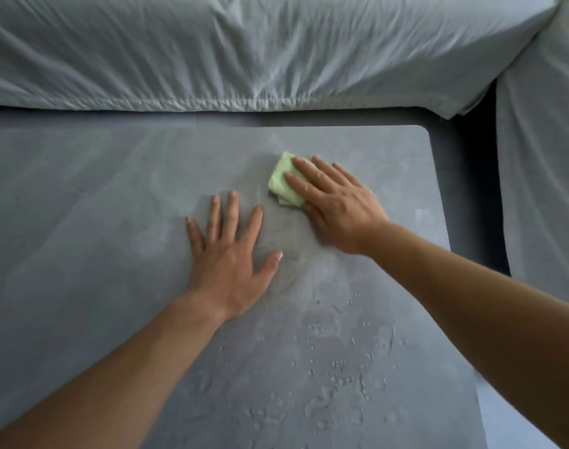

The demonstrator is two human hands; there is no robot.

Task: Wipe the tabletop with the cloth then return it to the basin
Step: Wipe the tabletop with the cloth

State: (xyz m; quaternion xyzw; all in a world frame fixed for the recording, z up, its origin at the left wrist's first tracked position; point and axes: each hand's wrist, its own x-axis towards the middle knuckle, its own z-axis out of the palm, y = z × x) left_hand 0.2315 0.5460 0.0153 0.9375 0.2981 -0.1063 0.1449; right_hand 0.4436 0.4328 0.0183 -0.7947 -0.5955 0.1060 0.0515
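Droplets (pixel 338 377) bead the tabletop (pixel 98 205); left hand (pixel 234 254) lies flat, right hand (pixel 338 205) flat on folded pale-green cloth (pixel 284 183).

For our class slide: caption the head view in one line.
Right hand presses a pale green cloth on the wet grey tabletop; left hand rests flat nearby.

No readable text, label or number shows anywhere.

Right hand (pixel 338 202) flat on green cloth (pixel 284 181), left hand (pixel 231 254) spread — wet tabletop (pixel 98 205)
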